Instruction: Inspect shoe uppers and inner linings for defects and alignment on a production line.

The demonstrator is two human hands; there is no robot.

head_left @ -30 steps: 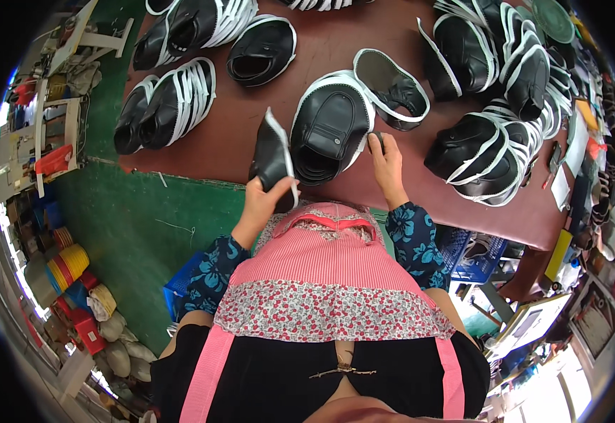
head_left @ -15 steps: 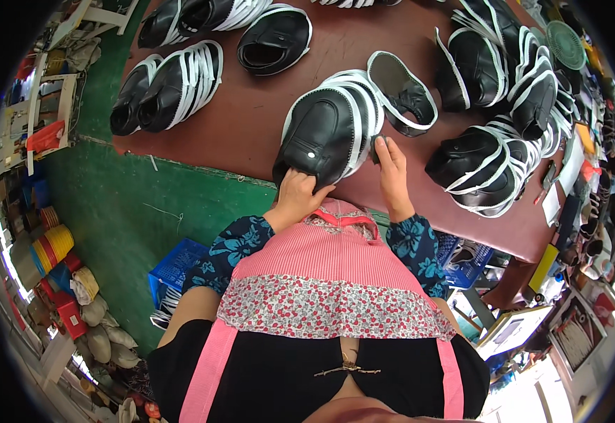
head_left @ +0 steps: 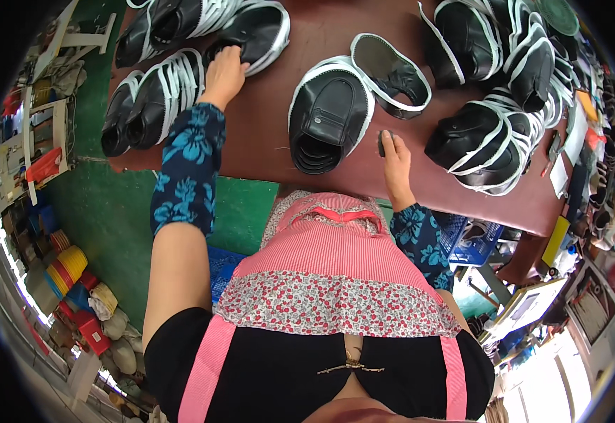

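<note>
Upper (head_left: 259, 35) on the table (head_left: 321, 39), left of the stack (head_left: 332, 106), meets the left hand (head_left: 224, 76), whose grip cannot be told, while the right hand (head_left: 396, 163) holds a dark piece (head_left: 382, 144), apparently a pick-up or placing step, calling next for controlled grip or release.

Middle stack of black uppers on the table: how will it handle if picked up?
Probably bendy: the stack of uppers shows thin, close-layered edges at its opening and no soles. It may slip apart if the grip takes only the top one, since they just look nested, with no tie visible. Rolling seems unlikely, as it lies broad and low on the table.
</note>
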